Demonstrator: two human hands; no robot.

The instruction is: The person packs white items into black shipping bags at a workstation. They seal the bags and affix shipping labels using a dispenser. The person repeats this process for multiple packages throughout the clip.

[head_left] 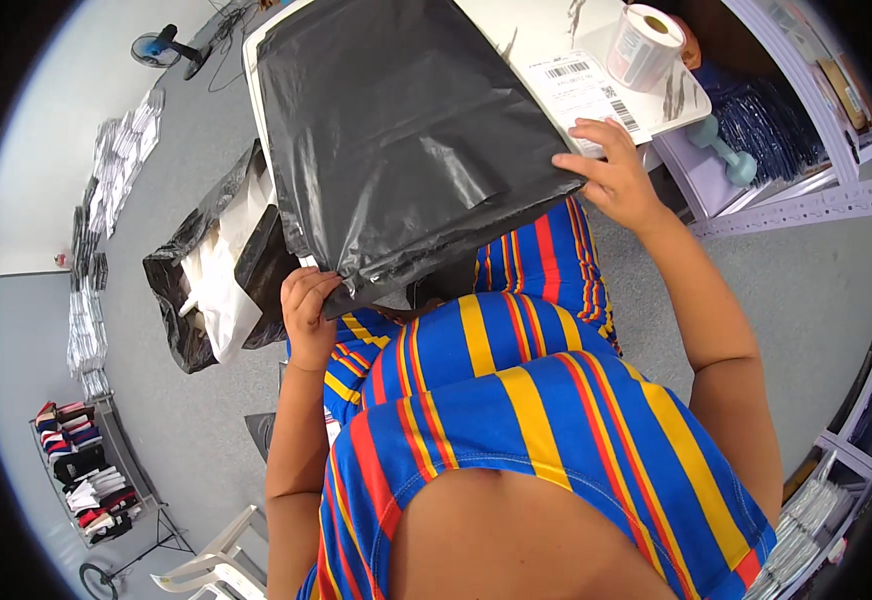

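A stack of glossy black plastic mailer bags (396, 130) lies over the white marble-patterned table, its near edge hanging towards my lap. At its near left corner my left hand (308, 312) is closed, fingers curled over the plastic. My right hand (618, 178) grips the right corner between thumb and fingers, with another finger reaching over the printed white shipping label (586, 95). The label lies flat beside the bags, with its near end next to my fingertips. What is under the bags is hidden.
A roll of labels (646, 48) stands on the table (681, 100). A pale blue dumbbell (724, 150) sits on the shelf at right. On the floor at left is an open black bag (181, 335) with white plastic inside. Further off are a fan (161, 47) and a white chair (218, 560).
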